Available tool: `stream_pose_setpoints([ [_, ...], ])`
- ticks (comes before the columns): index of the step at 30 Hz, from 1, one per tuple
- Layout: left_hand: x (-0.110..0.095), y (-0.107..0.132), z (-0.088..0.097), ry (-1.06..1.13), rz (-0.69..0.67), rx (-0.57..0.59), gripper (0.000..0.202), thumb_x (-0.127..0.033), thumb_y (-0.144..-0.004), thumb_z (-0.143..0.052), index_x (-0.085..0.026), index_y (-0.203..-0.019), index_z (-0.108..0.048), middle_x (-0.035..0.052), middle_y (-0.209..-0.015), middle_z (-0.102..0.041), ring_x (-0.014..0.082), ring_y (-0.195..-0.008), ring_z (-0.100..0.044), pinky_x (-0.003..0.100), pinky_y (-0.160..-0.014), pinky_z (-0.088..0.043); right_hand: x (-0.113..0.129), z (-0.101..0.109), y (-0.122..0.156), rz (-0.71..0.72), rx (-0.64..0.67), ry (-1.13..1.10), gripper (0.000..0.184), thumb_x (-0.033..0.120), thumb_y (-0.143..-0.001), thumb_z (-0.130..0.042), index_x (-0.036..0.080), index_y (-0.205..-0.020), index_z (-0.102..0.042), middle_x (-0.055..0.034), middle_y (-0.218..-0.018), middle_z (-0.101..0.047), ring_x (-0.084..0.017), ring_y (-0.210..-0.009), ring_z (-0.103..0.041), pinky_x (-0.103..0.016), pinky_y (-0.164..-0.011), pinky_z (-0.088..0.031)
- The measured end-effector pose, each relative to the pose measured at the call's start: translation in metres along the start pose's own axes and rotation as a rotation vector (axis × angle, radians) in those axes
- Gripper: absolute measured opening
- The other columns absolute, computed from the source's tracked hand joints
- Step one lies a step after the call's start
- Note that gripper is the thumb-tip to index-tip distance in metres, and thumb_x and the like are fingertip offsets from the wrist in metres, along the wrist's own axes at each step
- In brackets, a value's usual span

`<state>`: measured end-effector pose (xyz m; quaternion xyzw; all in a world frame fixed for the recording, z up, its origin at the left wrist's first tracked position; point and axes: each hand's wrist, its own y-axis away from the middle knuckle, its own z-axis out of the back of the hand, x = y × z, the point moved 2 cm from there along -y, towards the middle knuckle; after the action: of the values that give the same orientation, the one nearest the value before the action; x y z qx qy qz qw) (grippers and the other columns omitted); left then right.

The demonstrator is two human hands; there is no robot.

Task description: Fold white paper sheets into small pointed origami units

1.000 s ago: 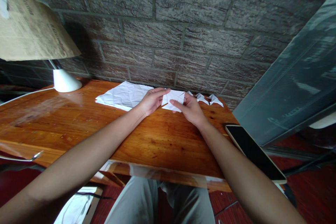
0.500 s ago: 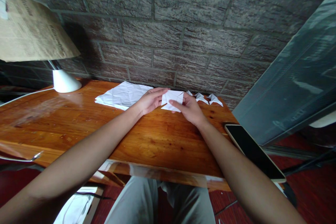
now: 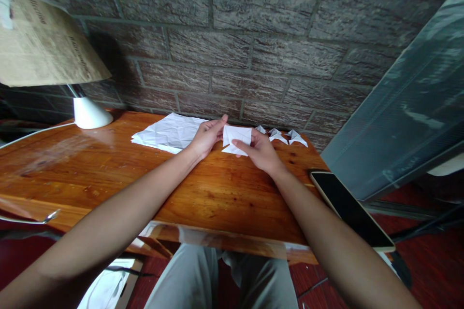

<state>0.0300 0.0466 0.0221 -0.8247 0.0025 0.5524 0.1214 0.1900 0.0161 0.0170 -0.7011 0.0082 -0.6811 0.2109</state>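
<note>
Gripping folded paper [image 3: 236, 133], the right hand [image 3: 264, 153] partly hides it; left hand's [image 3: 206, 139] hold unclear.

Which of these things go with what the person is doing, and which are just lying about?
Part of the job, it seems:
folded paper, held in the right hand, with the left hand by its edge
creased sheets beside the left hand
small folded pieces beyond the right hand

Probably just there:
lamp
phone or tablet
</note>
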Motion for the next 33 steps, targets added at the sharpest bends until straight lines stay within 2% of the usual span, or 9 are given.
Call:
stream_pose_setpoints([
  [4, 0.0, -0.004, 0.003, -0.022, 0.014, -0.033, 0.057, -0.069, -0.065, -0.077, -0.014, -0.077, -0.073, 0.0068, -0.072, -0.073, 0.0161, -0.069, -0.067, 0.025, -0.063, -0.048, -0.002, 0.003, -0.001, -0.001, -0.035, 0.011, 0.042, 0.042, -0.067, -0.085, 0.021, -0.098, -0.066, -0.0035, -0.097, -0.075, -0.019, -0.08, -0.067, -0.031, -0.061, -0.059],
  [8, -0.001, -0.001, 0.002, -0.03, -0.027, 0.036, 0.047, -0.052, -0.059, -0.088, -0.016, -0.087, -0.077, 0.0044, -0.081, -0.075, 0.0133, -0.074, -0.066, 0.024, -0.069, -0.049, -0.001, 0.004, -0.002, 0.017, -0.059, -0.006, 0.042, 0.043, -0.067, -0.085, 0.021, -0.097, -0.065, -0.003, -0.097, -0.074, -0.02, -0.081, -0.067, -0.031, -0.059, -0.059],
  [10, -0.001, 0.001, 0.0, -0.015, -0.025, 0.061, 0.043, -0.043, -0.055, -0.092, -0.017, -0.086, -0.078, 0.0027, -0.083, -0.075, 0.0119, -0.074, -0.065, 0.024, -0.072, -0.05, 0.0, 0.004, -0.002, 0.016, -0.061, -0.02, 0.043, 0.042, -0.067, -0.085, 0.021, -0.098, -0.065, -0.0025, -0.096, -0.074, -0.019, -0.08, -0.067, -0.031, -0.059, -0.06],
  [14, -0.001, 0.002, 0.0, 0.01, -0.011, 0.083, 0.038, -0.039, -0.056, -0.092, -0.017, -0.083, -0.078, 0.0025, -0.083, -0.074, 0.0117, -0.074, -0.064, 0.025, -0.075, -0.051, -0.001, 0.004, -0.002, 0.013, -0.049, -0.029, 0.043, 0.043, -0.067, -0.085, 0.021, -0.098, -0.064, -0.0025, -0.097, -0.075, -0.018, -0.079, -0.067, -0.031, -0.061, -0.06],
  [19, -0.002, 0.0, 0.002, -0.04, -0.024, 0.044, 0.037, -0.04, -0.055, -0.092, -0.016, -0.08, -0.078, 0.0021, -0.079, -0.073, 0.0123, -0.072, -0.063, 0.025, -0.072, -0.049, -0.002, 0.004, -0.002, 0.008, -0.042, -0.023, 0.044, 0.043, -0.067, -0.085, 0.021, -0.099, -0.064, -0.0034, -0.104, -0.075, -0.019, -0.083, -0.068, -0.031, -0.061, -0.06],
  [22, -0.002, 0.0, 0.002, -0.092, -0.068, 0.015, 0.037, -0.043, -0.056, -0.091, -0.016, -0.075, -0.076, 0.0, -0.072, -0.071, 0.0117, -0.067, -0.06, 0.025, -0.068, -0.047, -0.002, 0.003, -0.001, -0.013, -0.018, -0.02, 0.043, 0.044, -0.069, -0.084, 0.022, -0.1, -0.065, -0.0032, -0.103, -0.075, -0.018, -0.079, -0.067, -0.031, -0.062, -0.059],
  [27, -0.003, 0.006, -0.005, -0.134, -0.049, 0.095, 0.035, -0.043, -0.058, -0.09, -0.017, -0.075, -0.072, -0.0013, -0.068, -0.07, 0.0129, -0.064, -0.06, 0.026, -0.067, -0.047, -0.003, 0.006, -0.002, -0.01, -0.029, 0.003, 0.046, 0.048, -0.069, -0.082, 0.021, -0.103, -0.066, -0.0023, -0.095, -0.076, -0.017, -0.073, -0.067, -0.031, -0.064, -0.058],
  [29, -0.004, 0.008, -0.007, -0.145, -0.036, 0.113, 0.035, -0.041, -0.056, -0.091, -0.016, -0.072, -0.071, 0.0004, -0.071, -0.072, 0.0149, -0.067, -0.063, 0.028, -0.07, -0.048, -0.003, 0.007, -0.002, -0.004, -0.03, 0.014, 0.047, 0.049, -0.07, -0.082, 0.021, -0.104, -0.066, -0.002, -0.091, -0.076, -0.016, -0.07, -0.067, -0.03, -0.061, -0.056],
  [33, -0.005, 0.008, -0.007, -0.164, -0.059, 0.07, 0.037, -0.043, -0.055, -0.091, -0.016, -0.07, -0.07, 0.0015, -0.073, -0.073, 0.0151, -0.067, -0.062, 0.029, -0.071, -0.048, -0.002, 0.009, -0.003, -0.014, -0.023, 0.044, 0.048, 0.05, -0.073, -0.08, 0.02, -0.108, -0.065, -0.0014, -0.084, -0.075, -0.014, -0.061, -0.066, -0.024, -0.05, -0.047],
])
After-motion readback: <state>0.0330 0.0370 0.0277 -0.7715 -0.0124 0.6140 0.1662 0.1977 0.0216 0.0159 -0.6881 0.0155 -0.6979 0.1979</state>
